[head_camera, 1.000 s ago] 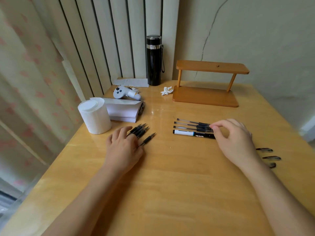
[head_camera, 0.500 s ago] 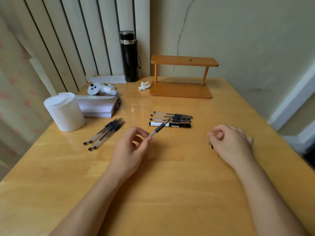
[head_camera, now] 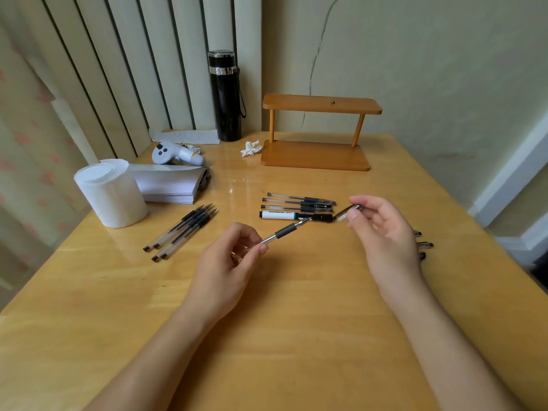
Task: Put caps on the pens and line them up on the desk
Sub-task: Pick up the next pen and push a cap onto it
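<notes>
My left hand (head_camera: pixel 228 268) grips an uncapped clear pen (head_camera: pixel 286 231) with a black grip, its tip pointing up and right. My right hand (head_camera: pixel 382 235) pinches a clear pen cap (head_camera: pixel 347 212) a short gap from that tip. Behind them a row of three capped pens (head_camera: pixel 299 203) and a white-and-black marker (head_camera: pixel 292 215) lies side by side on the desk. Several uncapped pens (head_camera: pixel 184 229) lie bunched at the left. Loose caps (head_camera: pixel 425 245) peek out behind my right wrist.
A white paper roll (head_camera: pixel 111 192) and a stack of white paper (head_camera: pixel 172 183) stand at the left. Further back are a white controller (head_camera: pixel 176 154), a black flask (head_camera: pixel 225 94), a crumpled tissue (head_camera: pixel 250 148) and a wooden shelf (head_camera: pixel 318 133). The desk edge runs down the right.
My left hand lifted one pen from the left bunch and brought it to the centre. My right hand left the capped row, picked up a cap at the right and raised it toward the pen tip.
</notes>
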